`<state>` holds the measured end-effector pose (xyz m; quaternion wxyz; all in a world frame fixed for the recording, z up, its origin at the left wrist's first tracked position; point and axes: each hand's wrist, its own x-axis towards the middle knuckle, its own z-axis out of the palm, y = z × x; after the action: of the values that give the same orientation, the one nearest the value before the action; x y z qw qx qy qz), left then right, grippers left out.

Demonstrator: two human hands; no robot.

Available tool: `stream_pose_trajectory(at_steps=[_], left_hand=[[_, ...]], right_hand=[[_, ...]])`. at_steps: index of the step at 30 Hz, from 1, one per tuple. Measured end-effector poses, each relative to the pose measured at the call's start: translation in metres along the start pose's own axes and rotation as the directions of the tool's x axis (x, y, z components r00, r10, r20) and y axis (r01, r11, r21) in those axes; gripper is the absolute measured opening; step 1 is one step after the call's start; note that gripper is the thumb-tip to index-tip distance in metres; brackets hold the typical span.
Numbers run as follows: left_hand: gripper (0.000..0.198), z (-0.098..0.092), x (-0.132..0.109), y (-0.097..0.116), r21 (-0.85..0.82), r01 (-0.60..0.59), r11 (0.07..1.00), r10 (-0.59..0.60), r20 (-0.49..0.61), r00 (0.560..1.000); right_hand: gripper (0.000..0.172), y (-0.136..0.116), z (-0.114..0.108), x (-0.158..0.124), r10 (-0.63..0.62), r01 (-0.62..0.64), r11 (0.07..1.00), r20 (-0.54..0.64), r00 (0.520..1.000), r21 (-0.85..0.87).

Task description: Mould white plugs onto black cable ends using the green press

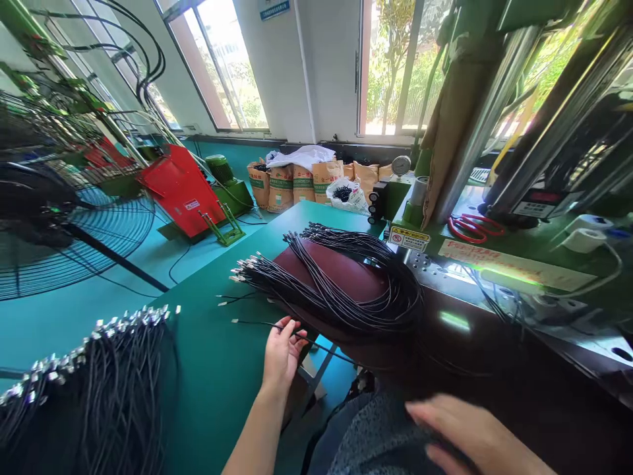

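My left hand (281,353) pinches a single black cable (257,323) with a metal tip, at the near edge of the green table (217,369). Just beyond it lies a looped bundle of black cables (346,284) with metal ends, resting on a dark red pad (341,270). My right hand (469,435) is low at the bottom right, blurred, fingers stretched over dark cables near my lap. A second cable bundle (99,382) with metal tips lies at the bottom left.
A green moulding machine (494,165) rises on the right, with red scissors (475,226) and tape rolls (586,236) on its deck. A black fan (64,218) stands left. A red machine (180,191) and paper sacks (297,181) sit on the floor under the windows.
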<state>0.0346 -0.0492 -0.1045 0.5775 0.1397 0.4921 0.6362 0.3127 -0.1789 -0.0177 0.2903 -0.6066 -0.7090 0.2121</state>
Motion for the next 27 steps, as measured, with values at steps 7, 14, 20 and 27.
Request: stream_pose_trajectory(at_steps=[7,14,20,27], left_hand=[[0.040,0.006,0.025,-0.010,0.083,-0.006,0.997,0.010,-0.046,0.999],[0.038,0.007,0.025,-0.013,0.143,-0.128,0.981,0.138,-0.062,0.988],[0.028,-0.011,-0.005,0.013,0.055,-0.177,0.983,0.181,-0.060,0.982],[0.016,-0.009,0.038,0.077,-0.282,0.115,0.952,-0.039,0.262,0.964]], right_hand=[[0.026,-0.033,0.060,0.116,-0.353,0.393,0.859,0.177,0.919,-0.329],[0.029,-0.038,0.087,0.137,-0.348,0.389,0.778,0.178,0.921,-0.493],[0.032,-0.037,0.090,0.144,-0.342,0.376,0.787,0.162,0.926,-0.489],[0.006,-0.066,0.118,0.177,-0.402,0.449,0.741,0.205,0.892,-0.500]])
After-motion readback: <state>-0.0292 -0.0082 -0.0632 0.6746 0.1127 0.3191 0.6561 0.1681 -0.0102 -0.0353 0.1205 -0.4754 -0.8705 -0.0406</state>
